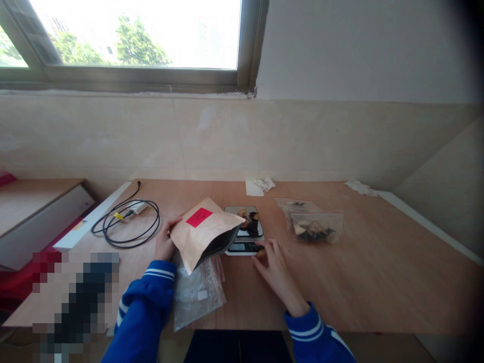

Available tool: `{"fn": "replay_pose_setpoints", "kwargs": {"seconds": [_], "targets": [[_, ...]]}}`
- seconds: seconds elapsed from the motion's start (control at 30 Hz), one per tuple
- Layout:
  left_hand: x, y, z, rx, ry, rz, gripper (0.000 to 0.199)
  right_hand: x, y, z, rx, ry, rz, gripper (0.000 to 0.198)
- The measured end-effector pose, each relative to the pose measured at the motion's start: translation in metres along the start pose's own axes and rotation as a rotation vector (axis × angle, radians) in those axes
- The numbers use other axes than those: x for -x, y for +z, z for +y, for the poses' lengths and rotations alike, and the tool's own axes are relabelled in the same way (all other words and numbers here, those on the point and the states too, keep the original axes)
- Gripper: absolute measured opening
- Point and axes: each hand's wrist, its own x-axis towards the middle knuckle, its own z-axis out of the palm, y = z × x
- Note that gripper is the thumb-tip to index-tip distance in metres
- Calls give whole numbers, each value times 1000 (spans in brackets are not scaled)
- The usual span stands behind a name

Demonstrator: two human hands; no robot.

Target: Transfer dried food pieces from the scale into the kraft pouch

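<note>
Nearest in, two blue sleeves with white stripes come up from six o'clock. A clear empty bag (pixel 198 292) lies flat on the worktop (pixel 378 282) between them. Left hand (pixel 165 243) grips the kraft pouch (pixel 202 232) by its rear edge, holding it tilted with the open mouth aimed toward three o'clock, right over the scale (pixel 245 229). A red label sits on the pouch's top face. Right hand (pixel 274 267) rests fingertips at the scale's front edge, pinching a small brown piece; fingers lightly curled, not clenched. Dark dried pieces (pixel 251 221) sit on the scale's plate. At two o'clock from the scale, a filled clear bag (pixel 313 227) lies apart. At ten o'clock, a coiled black cable (pixel 130 222). Farther back, crumpled tissue (pixel 260 185) near the wall.
</note>
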Motion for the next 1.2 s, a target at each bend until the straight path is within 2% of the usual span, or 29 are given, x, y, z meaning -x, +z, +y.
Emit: {"fn": "replay_pose_setpoints", "kwargs": {"seconds": [0.2, 0.33, 0.5, 0.6, 0.7, 0.83, 0.97, 1.1, 1.17, 1.2], "targets": [[0, 0, 5, 0, -7, 9, 44, -2, -4, 2, -162, 46, 51, 18], [0, 0, 6, 4, -22, 20, 44, -21, -5, -14, -368, 109, 62, 15], [-1, -1, -2, 22, -21, 9, 45, -48, 9, -27, -546, 84, 52, 18], [-1, -1, -4, 21, -25, 10, 45, -55, 21, -27, -484, 25, 85, 18], [-1, -1, -5, 12, -13, 4, 44, -55, 28, -24, -261, -42, 122, 18], [-1, -1, -8, -4, -4, 7, 43, -56, 28, -23, -17, -61, 166, 15], [-2, -1, -11, 6, 0, 13, 43, -57, 17, -34, -71, -74, 252, 15], [-2, -1, -8, 11, -5, 16, 43, -43, 3, -66, -244, -145, 403, 16], [-2, -1, -4, 13, -7, 20, 44, -32, 1, -87, -279, -270, 349, 18], [-2, -1, -2, 12, -8, 23, 44, -27, 3, -97, -257, -353, 264, 21]]}}
